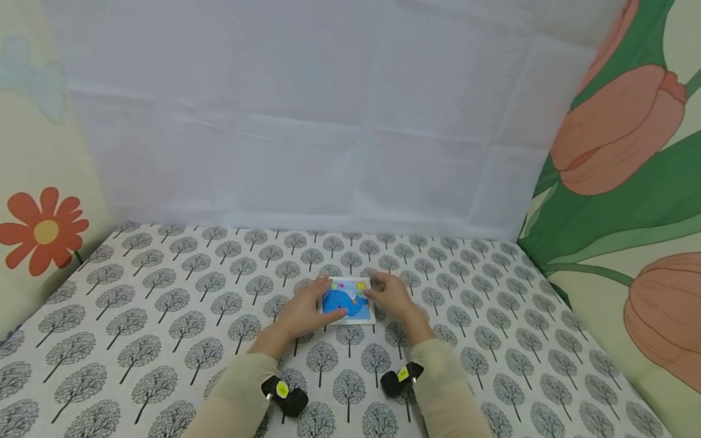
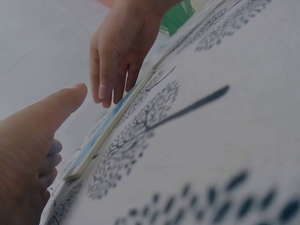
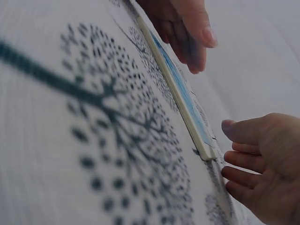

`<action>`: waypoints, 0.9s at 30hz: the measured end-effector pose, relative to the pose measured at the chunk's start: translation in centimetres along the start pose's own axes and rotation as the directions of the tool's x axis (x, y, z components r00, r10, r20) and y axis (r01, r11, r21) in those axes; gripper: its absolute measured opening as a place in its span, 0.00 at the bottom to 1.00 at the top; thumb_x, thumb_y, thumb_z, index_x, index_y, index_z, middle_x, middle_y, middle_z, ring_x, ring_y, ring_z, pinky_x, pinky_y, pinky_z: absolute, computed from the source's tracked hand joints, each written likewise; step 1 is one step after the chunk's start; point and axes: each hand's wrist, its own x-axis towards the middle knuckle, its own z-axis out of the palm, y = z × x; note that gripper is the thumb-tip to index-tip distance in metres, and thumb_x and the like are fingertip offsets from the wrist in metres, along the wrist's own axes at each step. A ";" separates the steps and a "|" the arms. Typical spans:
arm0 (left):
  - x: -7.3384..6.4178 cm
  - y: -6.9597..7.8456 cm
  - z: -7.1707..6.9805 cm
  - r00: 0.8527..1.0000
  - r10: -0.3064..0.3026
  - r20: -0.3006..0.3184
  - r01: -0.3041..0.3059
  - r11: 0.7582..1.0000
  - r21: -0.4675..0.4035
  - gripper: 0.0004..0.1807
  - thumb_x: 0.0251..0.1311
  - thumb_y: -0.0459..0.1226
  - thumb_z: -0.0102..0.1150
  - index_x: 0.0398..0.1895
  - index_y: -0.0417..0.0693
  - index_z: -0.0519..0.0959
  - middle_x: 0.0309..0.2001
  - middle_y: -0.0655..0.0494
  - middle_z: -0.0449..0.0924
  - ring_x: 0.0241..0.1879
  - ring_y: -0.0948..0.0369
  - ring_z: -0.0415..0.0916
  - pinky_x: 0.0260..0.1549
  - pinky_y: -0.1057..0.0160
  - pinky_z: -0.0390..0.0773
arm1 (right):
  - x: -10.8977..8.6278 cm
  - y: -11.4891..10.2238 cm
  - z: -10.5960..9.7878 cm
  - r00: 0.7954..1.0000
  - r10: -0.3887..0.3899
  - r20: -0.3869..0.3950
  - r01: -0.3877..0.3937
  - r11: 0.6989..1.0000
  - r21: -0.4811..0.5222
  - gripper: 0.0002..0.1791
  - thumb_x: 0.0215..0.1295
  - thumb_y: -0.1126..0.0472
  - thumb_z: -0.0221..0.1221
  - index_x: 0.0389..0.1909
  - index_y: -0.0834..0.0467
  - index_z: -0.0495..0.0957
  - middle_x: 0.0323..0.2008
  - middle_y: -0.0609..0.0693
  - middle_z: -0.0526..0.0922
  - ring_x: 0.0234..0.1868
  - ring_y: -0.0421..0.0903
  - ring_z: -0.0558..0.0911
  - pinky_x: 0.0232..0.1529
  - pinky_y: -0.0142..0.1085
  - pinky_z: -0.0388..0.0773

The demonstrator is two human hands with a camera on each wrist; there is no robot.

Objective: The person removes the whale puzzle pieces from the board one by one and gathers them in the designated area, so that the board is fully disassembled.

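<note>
A flat white-framed board (image 1: 361, 314) with a blue whale picture and a yellow sun lies on the patterned cloth. It looks like a small picture puzzle; separate pieces cannot be made out. My left hand (image 1: 304, 309) is at its left side, thumb stretched over the picture's lower part. At the upper right corner is my right hand (image 1: 393, 297), thumb near the sun. Seen edge-on in the left wrist view, the board (image 2: 89, 159) lies flat between both hands. In the right wrist view, the right hand (image 3: 274, 157) has its fingers loosely extended beside the board's end, with a small gap.
A white cloth printed with black trees (image 1: 186, 322) covers the table. Behind it hangs a white sheet (image 1: 306, 121). Walls with painted flowers stand left and right, a red flower (image 1: 46, 232) and pink tulips (image 1: 619, 131) among them. Each wrist carries a small black camera (image 1: 285, 395).
</note>
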 end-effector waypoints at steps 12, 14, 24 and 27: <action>-0.1 0.3 0.4 0.999 0.028 0.021 -0.029 0.999 0.037 0.43 0.45 0.54 0.58 0.60 0.36 0.60 0.62 0.44 0.54 0.61 0.48 0.47 0.55 0.49 0.51 | 0.3 0.7 1.0 0.995 -0.058 -0.085 0.059 0.998 0.014 0.19 0.52 0.64 0.60 0.47 0.65 0.74 0.50 0.58 0.72 0.54 0.53 0.67 0.54 0.44 0.61; 0.0 0.2 0.5 0.999 0.033 0.028 -0.035 0.998 0.061 0.43 0.45 0.53 0.59 0.59 0.36 0.60 0.62 0.44 0.54 0.61 0.48 0.47 0.55 0.49 0.51 | 0.4 0.8 1.2 0.992 -0.082 -0.094 0.082 0.997 -0.004 0.18 0.51 0.65 0.60 0.45 0.66 0.75 0.49 0.58 0.72 0.53 0.53 0.67 0.54 0.43 0.61; -0.1 0.1 0.9 0.999 0.027 0.046 -0.034 0.987 0.156 0.41 0.46 0.53 0.58 0.59 0.36 0.61 0.62 0.46 0.54 0.62 0.50 0.46 0.56 0.51 0.50 | 0.6 0.8 1.6 0.988 -0.110 -0.111 0.108 0.994 -0.023 0.14 0.53 0.66 0.58 0.41 0.65 0.77 0.47 0.57 0.73 0.51 0.53 0.69 0.52 0.43 0.63; -0.2 0.2 1.0 0.999 0.026 0.042 -0.032 0.986 0.162 0.41 0.46 0.54 0.57 0.60 0.37 0.61 0.62 0.46 0.54 0.62 0.50 0.46 0.57 0.52 0.50 | 0.5 0.9 1.6 0.986 -0.115 -0.121 0.113 0.993 -0.029 0.12 0.53 0.66 0.58 0.40 0.64 0.77 0.45 0.56 0.74 0.49 0.53 0.70 0.49 0.43 0.65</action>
